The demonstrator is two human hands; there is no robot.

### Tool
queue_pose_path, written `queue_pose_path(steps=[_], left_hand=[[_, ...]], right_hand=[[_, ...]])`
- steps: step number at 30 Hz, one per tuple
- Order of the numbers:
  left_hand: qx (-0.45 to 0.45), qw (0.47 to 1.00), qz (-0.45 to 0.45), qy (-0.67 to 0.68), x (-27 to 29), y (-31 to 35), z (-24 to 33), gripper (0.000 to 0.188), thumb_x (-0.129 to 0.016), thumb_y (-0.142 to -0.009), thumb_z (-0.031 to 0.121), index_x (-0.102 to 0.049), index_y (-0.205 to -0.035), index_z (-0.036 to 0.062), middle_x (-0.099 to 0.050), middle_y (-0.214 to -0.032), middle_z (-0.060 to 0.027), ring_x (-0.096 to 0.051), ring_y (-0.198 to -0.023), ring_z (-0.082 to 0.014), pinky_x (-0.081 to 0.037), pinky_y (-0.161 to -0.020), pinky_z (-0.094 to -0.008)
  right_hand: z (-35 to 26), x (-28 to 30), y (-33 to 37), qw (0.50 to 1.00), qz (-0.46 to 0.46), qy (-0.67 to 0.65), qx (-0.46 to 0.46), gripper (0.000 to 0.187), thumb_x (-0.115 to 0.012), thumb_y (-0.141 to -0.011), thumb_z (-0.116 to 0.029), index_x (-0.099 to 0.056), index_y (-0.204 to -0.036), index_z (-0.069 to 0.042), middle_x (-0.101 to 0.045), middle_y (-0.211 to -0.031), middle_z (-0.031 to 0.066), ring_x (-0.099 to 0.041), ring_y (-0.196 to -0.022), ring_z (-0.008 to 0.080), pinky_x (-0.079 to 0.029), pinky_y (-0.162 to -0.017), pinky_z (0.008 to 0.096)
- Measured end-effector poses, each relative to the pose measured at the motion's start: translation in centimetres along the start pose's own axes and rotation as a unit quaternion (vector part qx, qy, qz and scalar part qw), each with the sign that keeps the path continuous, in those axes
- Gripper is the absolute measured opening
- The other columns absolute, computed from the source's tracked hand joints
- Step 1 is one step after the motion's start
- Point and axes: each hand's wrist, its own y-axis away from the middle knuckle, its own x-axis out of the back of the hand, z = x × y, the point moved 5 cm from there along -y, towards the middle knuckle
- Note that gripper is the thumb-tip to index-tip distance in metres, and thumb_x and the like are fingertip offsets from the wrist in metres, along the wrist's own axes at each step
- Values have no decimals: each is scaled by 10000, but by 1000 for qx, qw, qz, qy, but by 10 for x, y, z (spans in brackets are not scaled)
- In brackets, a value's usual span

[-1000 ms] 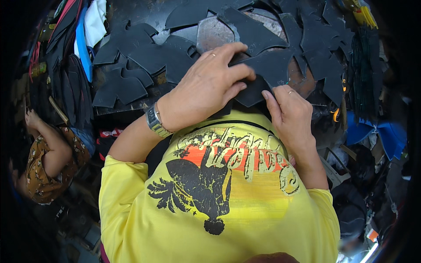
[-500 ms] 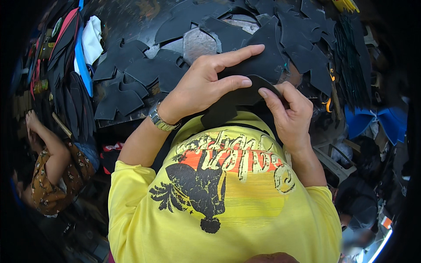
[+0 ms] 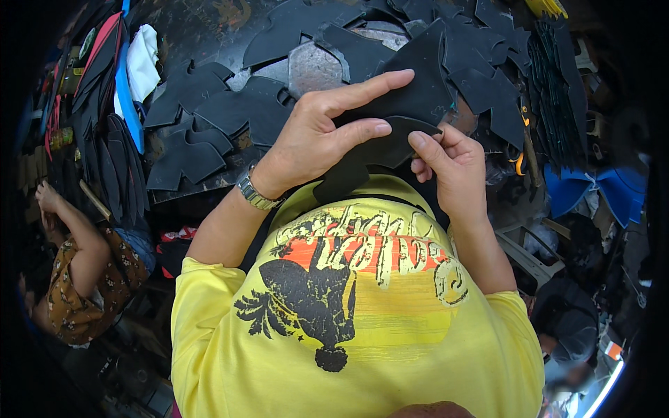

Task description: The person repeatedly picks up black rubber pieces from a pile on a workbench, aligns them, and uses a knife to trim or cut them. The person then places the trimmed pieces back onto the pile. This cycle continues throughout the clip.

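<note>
Our right hand (image 3: 449,164) has shifted slightly left since the earlier frame, thumb and forefinger pinching the edge of a black piece (image 3: 387,148). We have that piece at the near edge of the tabletop (image 3: 202,35). Our left hand (image 3: 306,139) spreads thumb and forefinger wide; we cannot tell whether its hidden fingers grip. Beyond lie other black cutouts (image 3: 247,104); white cloth (image 3: 143,63) sits by the left edge.
</note>
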Motion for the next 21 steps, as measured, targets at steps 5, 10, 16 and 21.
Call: queue_pose_path(steps=[5,10,16,21], left_hand=[[-15,1000,-25,8,1,2,2,529,-718,-913,-6,-607,-1428,28,-649,-1422,-101,-633,-1253,-165,-486,-1077,-305],[-56,997,-43,-44,-7,-1,14,540,-716,-876,-50,-640,-1395,75,-691,-1356,-126,-683,-1210,-233,-512,-1053,-329],[105,993,-19,-48,-2,15,-2,443,-808,-876,82,-684,-1295,11,-738,-1123,-44,-678,-983,-118,-548,-890,-276],[147,989,-16,-24,-6,22,-17,176,-801,-891,104,-769,-1003,-28,-745,-877,-58,-671,-804,-97,-528,-723,-258]], right_hand=[[0,-5,-8,996,-58,-44,-58,145,-795,-928,-159,-706,-919,-45,-690,-762,3,-606,-625,41,-478,-579,188],[-9,1,1,998,-34,-6,52,251,-793,-897,-40,-730,-1134,14,-748,-973,52,-673,-823,76,-547,-699,217],[-5,20,13,996,2,-17,84,269,-758,-908,12,-716,-1174,26,-750,-1012,74,-685,-837,94,-556,-703,222],[-15,22,16,985,-92,120,83,267,-787,-891,-16,-704,-1139,36,-748,-1024,83,-702,-887,144,-579,-729,276]])
